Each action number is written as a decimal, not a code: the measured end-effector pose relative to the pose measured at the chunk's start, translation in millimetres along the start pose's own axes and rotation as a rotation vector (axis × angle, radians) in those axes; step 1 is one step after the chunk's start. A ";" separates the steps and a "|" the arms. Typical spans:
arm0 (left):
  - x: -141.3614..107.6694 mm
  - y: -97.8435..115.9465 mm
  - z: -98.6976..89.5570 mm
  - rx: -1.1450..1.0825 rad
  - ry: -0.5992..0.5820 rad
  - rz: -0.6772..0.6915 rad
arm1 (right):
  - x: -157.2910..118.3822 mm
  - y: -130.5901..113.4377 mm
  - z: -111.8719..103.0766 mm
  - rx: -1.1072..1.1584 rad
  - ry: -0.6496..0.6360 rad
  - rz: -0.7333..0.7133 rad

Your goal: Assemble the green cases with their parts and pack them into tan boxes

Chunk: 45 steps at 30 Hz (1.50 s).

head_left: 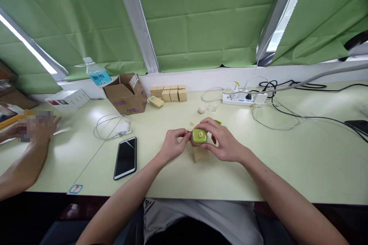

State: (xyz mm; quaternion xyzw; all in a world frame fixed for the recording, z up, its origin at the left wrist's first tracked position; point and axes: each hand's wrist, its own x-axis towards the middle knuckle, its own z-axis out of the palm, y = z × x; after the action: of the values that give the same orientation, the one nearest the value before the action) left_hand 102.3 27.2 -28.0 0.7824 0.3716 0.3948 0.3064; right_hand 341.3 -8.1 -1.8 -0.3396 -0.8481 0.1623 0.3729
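Between the thumb and fingers of my right hand point(220, 139) is a small glossy green item with rounded corners point(197, 138) and a pale yellow knob on top. My left hand point(174, 144) is closed in a pinch at the item's left edge, on a tiny pale yellow piece point(190, 130). Under the item a small brown cardboard box point(200, 154) lies on the table. Just beyond my fingers are a small yellow part point(192, 123) and a bright green piece point(217, 122), partly hidden by my right hand.
Several small boxes point(173, 95) stand at the back beside an open carton point(126, 97). A phone point(125, 158) and a white charger with cable point(123, 128) lie left. A power strip point(238, 99) and cables are back right. Another person's hands point(37, 126) are far left.
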 end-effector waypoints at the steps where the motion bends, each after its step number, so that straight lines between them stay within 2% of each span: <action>1: 0.1 -0.4 0.5 -0.050 -0.004 -0.034 | -0.2 0.2 -0.3 -0.005 -0.002 0.001; 4: 0.2 -1.2 1.6 -0.164 -0.033 -0.102 | -0.5 -1.0 -1.8 -0.035 -0.005 0.009; 8: -0.1 -0.2 2.8 -0.199 -0.081 -0.125 | -0.6 -6.9 -3.5 -0.087 -0.010 0.020; 16: -2.2 3.5 -0.5 0.003 0.085 0.055 | -1.0 -5.5 8.1 -0.294 -0.007 -0.053; 22: -0.6 0.0 -0.3 0.019 0.088 0.063 | 1.4 -1.6 14.6 -0.396 -0.120 0.076; 32: 2.5 -16.6 6.0 -0.219 0.114 -0.046 | -0.2 5.7 24.9 -0.330 -0.143 0.141; 35: 2.7 -18.6 7.6 -0.269 0.121 -0.049 | -0.4 7.1 18.2 -0.225 -0.070 0.142; 39: 3.4 -19.1 13.4 -0.211 0.162 0.009 | 1.2 13.5 14.2 0.003 0.123 0.166; 45: 3.6 -20.4 21.7 -0.200 0.192 -0.017 | 2.6 23.2 34.7 0.077 0.139 0.238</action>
State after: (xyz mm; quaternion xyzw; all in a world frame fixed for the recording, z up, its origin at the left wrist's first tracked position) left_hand 115.2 37.1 -53.2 0.7035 0.3646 0.5003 0.3491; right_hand 324.8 9.6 -36.0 -0.4338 -0.7671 0.2138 0.4216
